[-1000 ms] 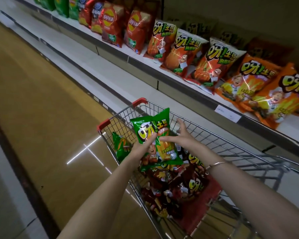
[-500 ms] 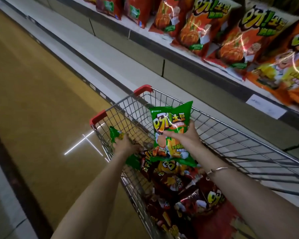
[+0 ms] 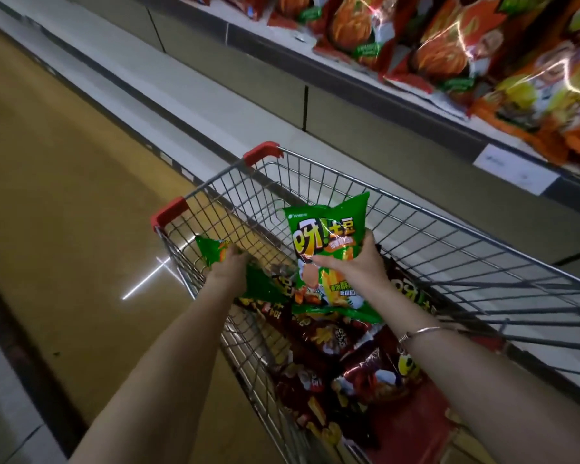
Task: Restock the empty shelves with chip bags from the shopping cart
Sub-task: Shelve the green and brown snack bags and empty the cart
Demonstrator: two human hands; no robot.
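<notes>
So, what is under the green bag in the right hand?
Dark red chip bags lie piled in the cart under the green bag. The bag and the right hand cover those directly beneath, so their number cannot be told.

Left hand (image 3: 230, 271) fingertips blurred, grip unclear, on second bag (image 3: 208, 249) at cart (image 3: 261, 152) front. Dark bags (image 3: 375, 373) in cart partly hidden under green bag (image 3: 329, 236). Shelf bags (image 3: 449, 51) above cart cropped. Label (image 3: 513, 169) unreadable.

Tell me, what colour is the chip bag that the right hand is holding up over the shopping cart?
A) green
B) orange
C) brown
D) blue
A: the right hand grips a green chip bag above the wire shopping cart.
</notes>
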